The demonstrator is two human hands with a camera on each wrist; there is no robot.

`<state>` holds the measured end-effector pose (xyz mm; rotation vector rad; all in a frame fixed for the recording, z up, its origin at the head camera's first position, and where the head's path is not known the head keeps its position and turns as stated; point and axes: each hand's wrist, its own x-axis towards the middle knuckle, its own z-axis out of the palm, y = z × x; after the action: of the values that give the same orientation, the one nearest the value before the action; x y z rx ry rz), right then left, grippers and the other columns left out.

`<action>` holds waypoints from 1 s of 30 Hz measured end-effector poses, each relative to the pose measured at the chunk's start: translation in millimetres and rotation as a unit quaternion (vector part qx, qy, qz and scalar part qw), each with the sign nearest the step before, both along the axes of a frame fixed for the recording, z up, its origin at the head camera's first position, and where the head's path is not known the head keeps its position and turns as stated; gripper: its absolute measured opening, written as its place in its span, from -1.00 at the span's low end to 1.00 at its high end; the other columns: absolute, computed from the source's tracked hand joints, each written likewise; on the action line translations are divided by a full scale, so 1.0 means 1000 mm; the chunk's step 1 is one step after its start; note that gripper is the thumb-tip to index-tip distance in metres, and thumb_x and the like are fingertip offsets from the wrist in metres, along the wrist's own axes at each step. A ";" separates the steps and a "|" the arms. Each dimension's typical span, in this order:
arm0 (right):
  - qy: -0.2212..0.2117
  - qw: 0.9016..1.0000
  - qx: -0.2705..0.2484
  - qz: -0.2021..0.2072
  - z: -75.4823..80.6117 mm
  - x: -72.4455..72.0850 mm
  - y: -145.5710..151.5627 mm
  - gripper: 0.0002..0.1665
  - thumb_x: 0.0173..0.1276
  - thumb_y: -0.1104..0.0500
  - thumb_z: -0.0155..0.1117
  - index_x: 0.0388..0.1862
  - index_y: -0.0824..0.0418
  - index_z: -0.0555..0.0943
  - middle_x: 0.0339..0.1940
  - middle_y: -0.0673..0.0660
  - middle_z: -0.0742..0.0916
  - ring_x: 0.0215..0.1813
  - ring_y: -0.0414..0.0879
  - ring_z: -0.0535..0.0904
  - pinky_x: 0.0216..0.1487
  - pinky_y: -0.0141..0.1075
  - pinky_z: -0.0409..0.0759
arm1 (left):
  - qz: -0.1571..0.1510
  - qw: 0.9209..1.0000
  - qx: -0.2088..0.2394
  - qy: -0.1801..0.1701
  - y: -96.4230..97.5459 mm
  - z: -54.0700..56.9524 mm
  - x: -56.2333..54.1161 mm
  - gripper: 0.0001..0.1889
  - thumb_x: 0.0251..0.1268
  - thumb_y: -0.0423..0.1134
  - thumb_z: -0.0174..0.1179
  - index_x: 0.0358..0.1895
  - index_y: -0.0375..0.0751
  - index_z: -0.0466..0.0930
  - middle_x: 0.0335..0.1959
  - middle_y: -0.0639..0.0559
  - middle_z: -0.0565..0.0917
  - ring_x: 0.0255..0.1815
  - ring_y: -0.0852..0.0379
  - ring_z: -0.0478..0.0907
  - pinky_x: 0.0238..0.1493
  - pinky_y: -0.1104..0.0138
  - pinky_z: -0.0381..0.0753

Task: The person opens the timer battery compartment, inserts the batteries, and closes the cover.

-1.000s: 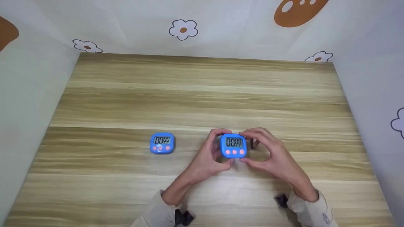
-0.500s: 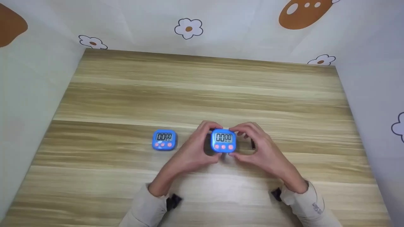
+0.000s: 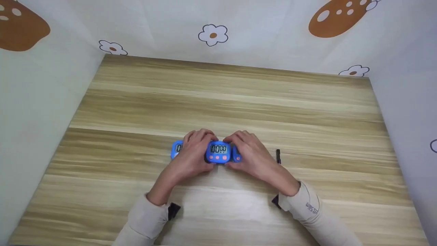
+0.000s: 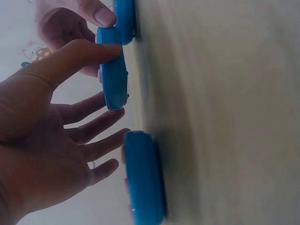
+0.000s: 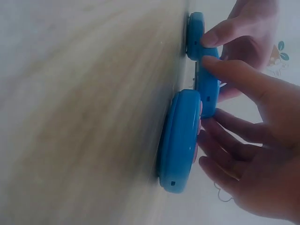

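Both hands hold a blue digital timer (image 3: 218,152) between them, with thumbs at its lower edge and fingers at its upper edge. Its display reads 00:00 above a row of pink buttons. My left hand (image 3: 194,153) covers part of a second blue timer (image 3: 176,149) on the table. Beneath my right hand (image 3: 251,153), a third blue timer (image 3: 237,156) is mostly hidden. In the left wrist view, the held timer (image 4: 112,70) is raised off the tabletop, edge-on. The right wrist view shows the third timer (image 5: 180,140) standing close beside the held one (image 5: 208,89).
A small black object (image 3: 278,156) lies on the wood-grain table (image 3: 222,99) right of the right hand. Pale walls (image 3: 164,27) with printed flowers border the table at the back and sides.
Both hands have carried the held timer leftward, toward the left timer, which the left hand now partly covers. The third timer and the whole black object have come into sight. The head view has shifted slightly.
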<state>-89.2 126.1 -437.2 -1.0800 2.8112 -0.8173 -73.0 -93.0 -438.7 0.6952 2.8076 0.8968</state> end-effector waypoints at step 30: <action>-0.025 0.997 -0.038 -0.068 0.019 0.019 0.094 -0.30 0.01 0.10 0.61 0.17 0.10 0.58 0.01 -0.12 0.63 0.06 -0.13 0.52 0.08 -0.17 0.55 | -0.042 0.996 0.040 0.065 0.070 0.012 -0.001 -0.32 -0.06 -0.05 0.55 0.19 -0.15 0.53 -0.01 0.04 0.52 0.10 0.08 0.43 0.26 0.05 0.18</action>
<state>-70.1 220.3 -418.3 -0.8711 2.8577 -0.9546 -74.3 -22.6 -427.0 0.9068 2.8415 0.9885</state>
